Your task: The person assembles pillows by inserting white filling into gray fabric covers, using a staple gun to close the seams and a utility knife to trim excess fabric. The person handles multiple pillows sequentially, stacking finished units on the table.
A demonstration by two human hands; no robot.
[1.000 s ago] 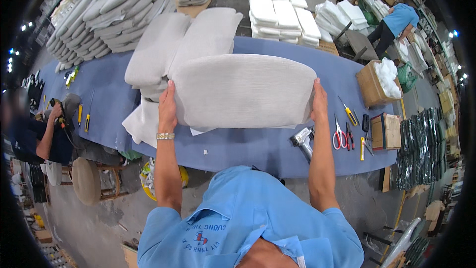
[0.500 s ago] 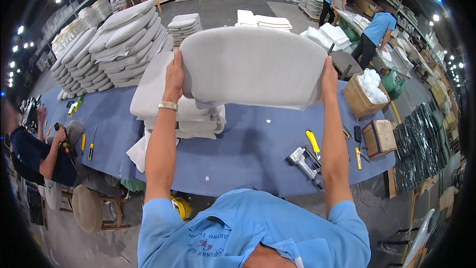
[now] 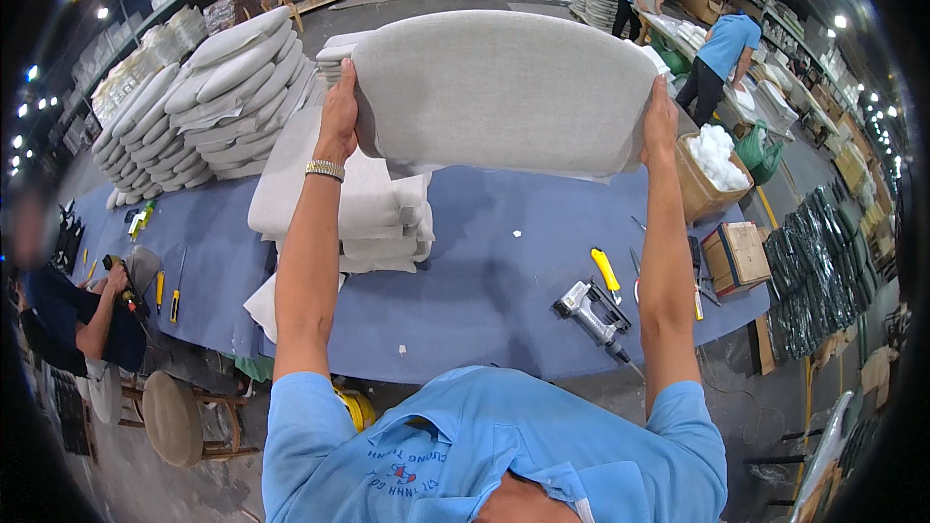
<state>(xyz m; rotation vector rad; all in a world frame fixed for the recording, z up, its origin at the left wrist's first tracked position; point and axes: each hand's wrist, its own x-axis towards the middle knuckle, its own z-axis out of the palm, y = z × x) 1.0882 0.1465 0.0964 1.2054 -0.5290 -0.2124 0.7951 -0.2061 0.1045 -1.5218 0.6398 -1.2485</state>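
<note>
Between my two hands, above the far part of the blue-covered table (image 3: 484, 315), is a light grey fabric-covered chair cushion (image 3: 504, 97) with a curved upper edge. My left hand (image 3: 338, 116) grips its left end. On the right end, my right hand (image 3: 660, 124) holds it the same way. Below and left of it lies a stack of similar grey cushions (image 3: 383, 252), partly covered by my left arm. A silver staple gun (image 3: 591, 317) rests near my right forearm, with a yellow-handled knife (image 3: 605, 273) beside it.
Tall stacks of cushions (image 3: 237, 87) stand at the far left. At the right are a carton of white stuffing (image 3: 715, 169) and a small cardboard box (image 3: 736, 257). A person (image 3: 68, 305) works with a tool at the left. Two people (image 3: 722, 53) lean over a table at the far right.
Both my hands have lifted the cushion slightly farther out and up, and its right end has moved a little to the right. My grip stays on both ends.
</note>
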